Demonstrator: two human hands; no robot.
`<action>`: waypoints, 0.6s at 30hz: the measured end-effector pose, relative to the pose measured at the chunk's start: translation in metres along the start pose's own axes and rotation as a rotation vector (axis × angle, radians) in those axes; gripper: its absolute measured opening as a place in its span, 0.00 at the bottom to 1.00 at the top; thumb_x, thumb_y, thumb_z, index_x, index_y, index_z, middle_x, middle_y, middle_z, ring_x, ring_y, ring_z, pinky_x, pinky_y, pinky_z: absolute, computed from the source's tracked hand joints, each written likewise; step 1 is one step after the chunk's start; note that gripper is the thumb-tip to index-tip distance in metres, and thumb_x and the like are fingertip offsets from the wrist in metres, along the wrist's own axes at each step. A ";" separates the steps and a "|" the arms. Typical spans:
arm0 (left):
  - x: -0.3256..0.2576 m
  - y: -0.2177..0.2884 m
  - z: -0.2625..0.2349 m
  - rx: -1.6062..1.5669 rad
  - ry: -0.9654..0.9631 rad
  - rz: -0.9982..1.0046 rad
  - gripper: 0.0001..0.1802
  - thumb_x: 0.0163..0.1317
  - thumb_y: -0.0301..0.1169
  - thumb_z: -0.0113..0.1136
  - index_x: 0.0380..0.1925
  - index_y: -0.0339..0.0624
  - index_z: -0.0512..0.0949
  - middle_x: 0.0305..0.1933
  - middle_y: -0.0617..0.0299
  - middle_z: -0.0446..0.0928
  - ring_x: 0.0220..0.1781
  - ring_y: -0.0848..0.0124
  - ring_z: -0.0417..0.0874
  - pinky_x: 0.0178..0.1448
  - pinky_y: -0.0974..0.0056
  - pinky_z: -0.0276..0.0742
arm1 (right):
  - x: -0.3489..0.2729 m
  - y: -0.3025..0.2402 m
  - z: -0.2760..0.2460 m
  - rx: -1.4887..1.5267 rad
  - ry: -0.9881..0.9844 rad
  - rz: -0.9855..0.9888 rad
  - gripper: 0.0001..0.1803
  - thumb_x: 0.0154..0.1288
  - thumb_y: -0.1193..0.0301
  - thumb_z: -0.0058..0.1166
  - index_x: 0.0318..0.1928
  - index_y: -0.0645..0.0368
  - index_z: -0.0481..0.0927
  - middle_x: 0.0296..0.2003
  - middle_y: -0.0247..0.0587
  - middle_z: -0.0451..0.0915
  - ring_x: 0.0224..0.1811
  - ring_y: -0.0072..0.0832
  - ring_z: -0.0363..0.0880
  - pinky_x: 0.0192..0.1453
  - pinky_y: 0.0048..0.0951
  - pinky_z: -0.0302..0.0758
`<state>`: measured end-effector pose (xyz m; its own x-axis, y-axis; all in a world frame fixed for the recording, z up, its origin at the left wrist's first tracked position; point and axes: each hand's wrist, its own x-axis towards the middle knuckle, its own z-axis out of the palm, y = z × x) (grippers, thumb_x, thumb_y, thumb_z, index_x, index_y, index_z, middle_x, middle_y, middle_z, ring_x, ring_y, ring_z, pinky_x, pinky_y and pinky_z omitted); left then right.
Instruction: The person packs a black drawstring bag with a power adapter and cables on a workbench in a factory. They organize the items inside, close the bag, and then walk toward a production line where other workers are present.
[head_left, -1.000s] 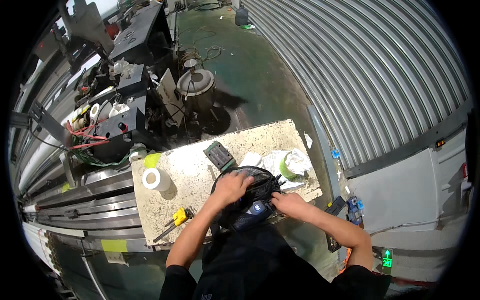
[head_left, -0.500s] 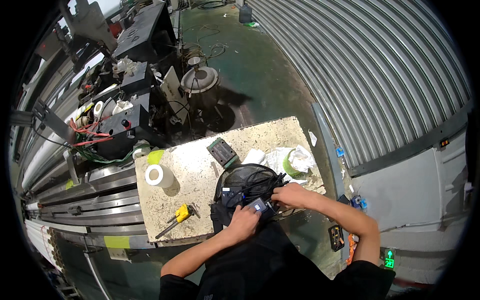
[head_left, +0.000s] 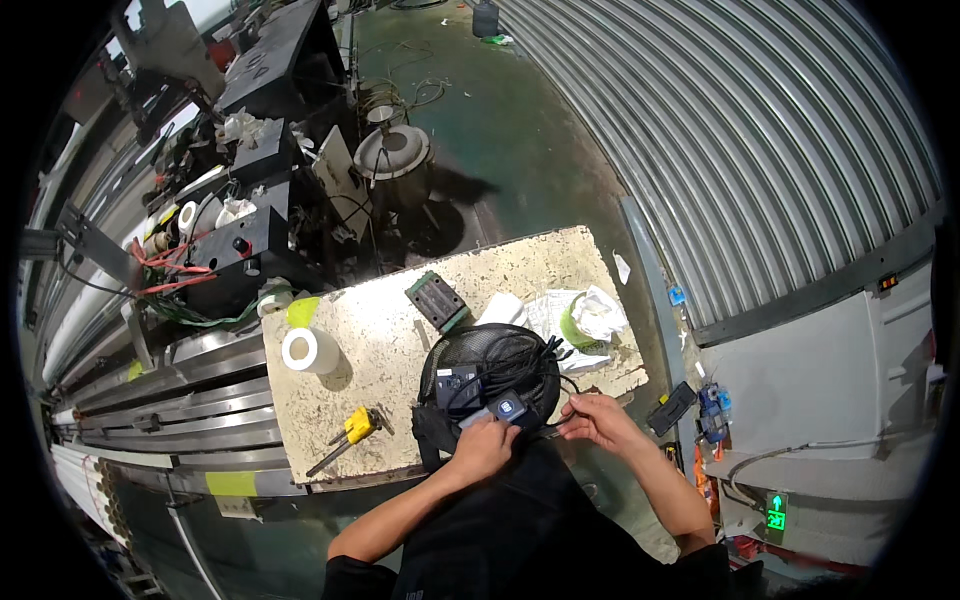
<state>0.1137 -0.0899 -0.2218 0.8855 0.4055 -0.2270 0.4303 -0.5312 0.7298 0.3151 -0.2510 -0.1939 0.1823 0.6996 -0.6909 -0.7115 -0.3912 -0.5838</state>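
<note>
My left hand (head_left: 482, 448) is closed around the near end of a small dark device (head_left: 510, 408) with a light square mark on its face. My right hand (head_left: 600, 422) has its fingertips pinched together at the end of a thin black cable (head_left: 571, 384), which loops over from the black mesh bag (head_left: 436, 352). Inside the bag lie coiled black cables (head_left: 505, 362) and a dark box (head_left: 458, 390) with a pale label. The bag rests at the table's near edge, against my body. My right fingers hide the cable's tip.
On the worn cream table (head_left: 380, 310) are a white roll (head_left: 312, 351), a yellow-handled hex key set (head_left: 357, 427), a dark metal block (head_left: 437, 302) and a green tape roll (head_left: 577, 328) under white crumpled paper (head_left: 600, 312). Machinery (head_left: 240, 250) stands left, a ribbed shutter (head_left: 720, 150) right.
My right hand has drawn away from the device toward the right and slightly down, with the cable at its fingertips. My left hand has stayed on the device. The view has shifted slightly.
</note>
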 end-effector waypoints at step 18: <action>-0.014 0.033 -0.024 0.146 0.035 0.315 0.14 0.51 0.27 0.66 0.38 0.46 0.75 0.39 0.58 0.76 0.45 0.57 0.77 0.48 0.53 0.68 | -0.004 -0.012 0.039 -1.422 -0.281 -0.831 0.20 0.65 0.74 0.53 0.58 0.50 0.76 0.51 0.40 0.77 0.36 0.33 0.85 0.34 0.32 0.81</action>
<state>0.1112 -0.0951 -0.1786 0.9733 0.2288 0.0191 0.1595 -0.7339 0.6603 0.2967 -0.2259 -0.1681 -0.0622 0.9980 -0.0148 0.6801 0.0315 -0.7324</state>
